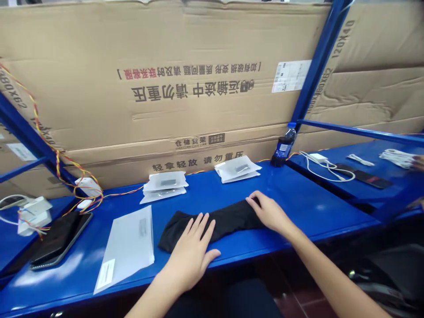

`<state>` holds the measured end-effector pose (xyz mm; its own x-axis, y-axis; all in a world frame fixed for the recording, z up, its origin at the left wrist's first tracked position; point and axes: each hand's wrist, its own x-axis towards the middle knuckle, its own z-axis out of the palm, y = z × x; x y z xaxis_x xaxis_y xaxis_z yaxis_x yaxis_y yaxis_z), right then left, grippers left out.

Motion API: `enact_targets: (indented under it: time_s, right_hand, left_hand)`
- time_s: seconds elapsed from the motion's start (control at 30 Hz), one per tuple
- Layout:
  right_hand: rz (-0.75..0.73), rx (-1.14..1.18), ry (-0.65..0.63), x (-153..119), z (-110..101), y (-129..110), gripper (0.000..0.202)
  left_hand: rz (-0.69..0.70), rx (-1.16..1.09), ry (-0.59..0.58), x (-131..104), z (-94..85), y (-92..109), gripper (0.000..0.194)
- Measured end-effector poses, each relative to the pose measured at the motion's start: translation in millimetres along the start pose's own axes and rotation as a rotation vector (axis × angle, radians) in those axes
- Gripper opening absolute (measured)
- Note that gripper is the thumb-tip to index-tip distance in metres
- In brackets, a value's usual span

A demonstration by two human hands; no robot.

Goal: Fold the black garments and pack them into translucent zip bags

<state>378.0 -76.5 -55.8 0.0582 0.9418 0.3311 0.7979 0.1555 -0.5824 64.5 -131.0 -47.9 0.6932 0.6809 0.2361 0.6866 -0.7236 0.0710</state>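
Observation:
A folded black cloth (228, 221) lies lengthwise on the blue shelf top (291, 198), near its front edge. My left hand (194, 249) rests flat on the cloth's left part, fingers spread. At the cloth's right end, my right hand (270, 212) pinches the upper corner between thumb and fingers. Left of the cloth lies a frosted white bag (129, 245) with a small label at its lower corner. Behind the cloth are two small stacks of frosted packets, one at the left (164, 185) and one at the right (236, 169).
A dark bottle (284, 145) with a blue cap stands at the back right by a blue post (318, 57). A black notebook-like item (59, 240) and tangled wires lie left. Cardboard (198, 44) forms the back. White cables and a phone (364, 176) lie right, near another person's hand (419, 163).

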Motion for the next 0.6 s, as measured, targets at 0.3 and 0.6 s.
enact_targets:
  time_s: [0.3, 0.6]
  right_hand:
    - [0.129, -0.066, -0.139, 37.8, -55.3, 9.6, 0.021]
    - [-0.039, -0.32, 0.035, 4.1, -17.8, -87.8, 0.026]
  left_hand:
    - [0.024, 0.069, 0.099, -26.2, -15.4, 21.1, 0.07]
    - [0.073, 0.024, 0.161, -12.7, -5.7, 19.9, 0.054]
